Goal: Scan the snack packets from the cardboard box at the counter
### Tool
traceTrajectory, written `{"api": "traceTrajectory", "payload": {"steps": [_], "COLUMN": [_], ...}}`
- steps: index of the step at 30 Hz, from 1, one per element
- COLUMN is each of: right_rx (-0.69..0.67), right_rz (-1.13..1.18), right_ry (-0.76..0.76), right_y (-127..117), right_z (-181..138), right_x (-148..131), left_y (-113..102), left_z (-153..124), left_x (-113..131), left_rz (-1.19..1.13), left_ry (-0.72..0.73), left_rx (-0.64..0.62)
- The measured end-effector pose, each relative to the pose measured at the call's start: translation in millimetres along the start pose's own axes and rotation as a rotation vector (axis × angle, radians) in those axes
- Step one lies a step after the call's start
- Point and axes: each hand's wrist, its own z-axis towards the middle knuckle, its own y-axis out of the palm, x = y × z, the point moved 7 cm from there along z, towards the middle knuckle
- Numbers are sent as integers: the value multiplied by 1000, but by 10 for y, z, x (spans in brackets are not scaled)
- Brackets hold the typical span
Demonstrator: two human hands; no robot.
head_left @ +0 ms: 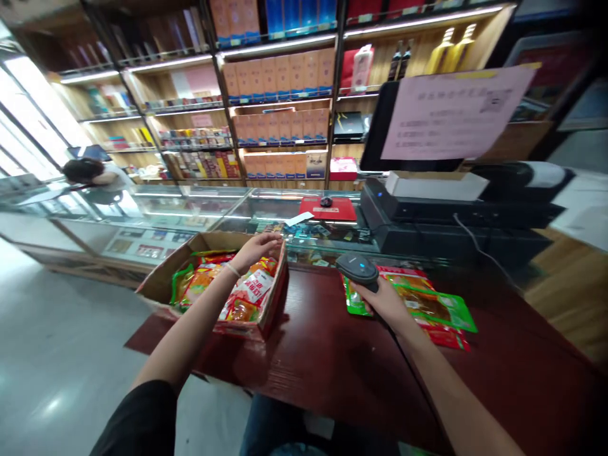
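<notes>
My right hand is wrapped round the handle of a dark barcode scanner with a small blue light. Its cord runs down along my forearm. Beneath the scanner and my right wrist, several green and red food packets lie on the dark red table. My left hand reaches over a cardboard box at the left, its fingers stretched out towards the box's far right corner. Nothing shows in that hand. Colourful plastic snack packets fill the box, partly covered by my left forearm.
Beyond the table runs a glass counter with a red mouse pad on it. A monitor with a pink paper sheet stands at right on a black cash drawer. Another person leans over the counter far left. Lit shelves line the back.
</notes>
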Motion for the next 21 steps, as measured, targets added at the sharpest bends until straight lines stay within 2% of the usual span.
{"api": "traceTrajectory", "payload": {"steps": [2, 4, 6, 9, 12, 16, 18, 21], "right_rx": [-55, -106, -158, -227, -281, -337, -358, -369], "right_rz": [-28, -52, -51, -44, -7, 41, 54, 57], "right_ry": [-39, -53, -80, -103, -114, -126, -125, -112], "right_y": [281, 565, 842, 1199, 1455, 1651, 1709, 1762], "right_z": [99, 177, 237, 304, 351, 384, 395, 415], "right_x": [-142, -286, -438, -595, -643, -607, -571, -514], "left_y": [-413, -723, -943, -1150, -1253, -1240, -1195, -1095], "left_z": [-108, -242, -378, -530, -581, -572, -571, -576], "left_x": [-91, -187, -262, -369, -530, -838, -920, -903], "left_rz": [11, 32, 54, 79, 163, 493, 641, 774], "left_ry": [10, 2, -4, -21, -44, -109, -81, 33], "left_rx": [98, 155, 188, 200, 152, -11, -52, -38]}}
